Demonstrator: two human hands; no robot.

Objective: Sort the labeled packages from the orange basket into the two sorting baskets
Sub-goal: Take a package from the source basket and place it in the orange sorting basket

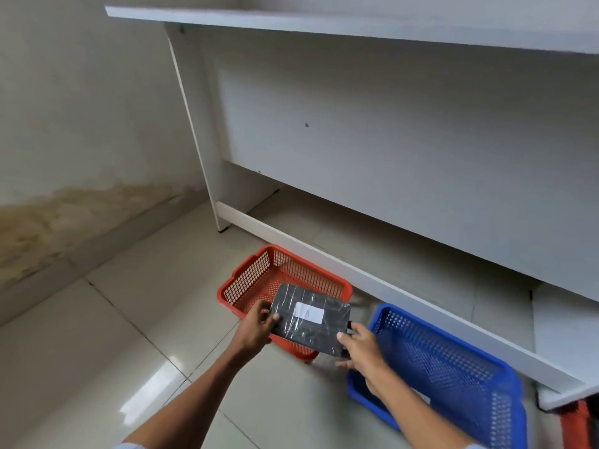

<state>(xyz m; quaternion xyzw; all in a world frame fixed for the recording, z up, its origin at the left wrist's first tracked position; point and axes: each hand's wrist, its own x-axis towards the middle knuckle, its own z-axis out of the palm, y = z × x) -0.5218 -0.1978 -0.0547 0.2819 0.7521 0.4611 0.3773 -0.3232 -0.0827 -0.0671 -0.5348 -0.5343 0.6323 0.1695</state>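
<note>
Low in the frame's centre, a black wrapped package (pixel 311 319) with a white label (pixel 309 312) marked "A" is held label-up above the orange basket (pixel 259 277); its long axis runs from upper left to lower right; left hand (pixel 256 330) fingers pinch its left end; right hand (pixel 361 350) fingers pinch its right end beside the blue basket (pixel 453 367); both baskets sit on the tiled floor (pixel 113 335).

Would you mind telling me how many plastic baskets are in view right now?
2 clearly: a red-orange basket on the floor under the held package, and a blue basket to its right. A red-orange shape at the bottom right edge may be a third.
</note>
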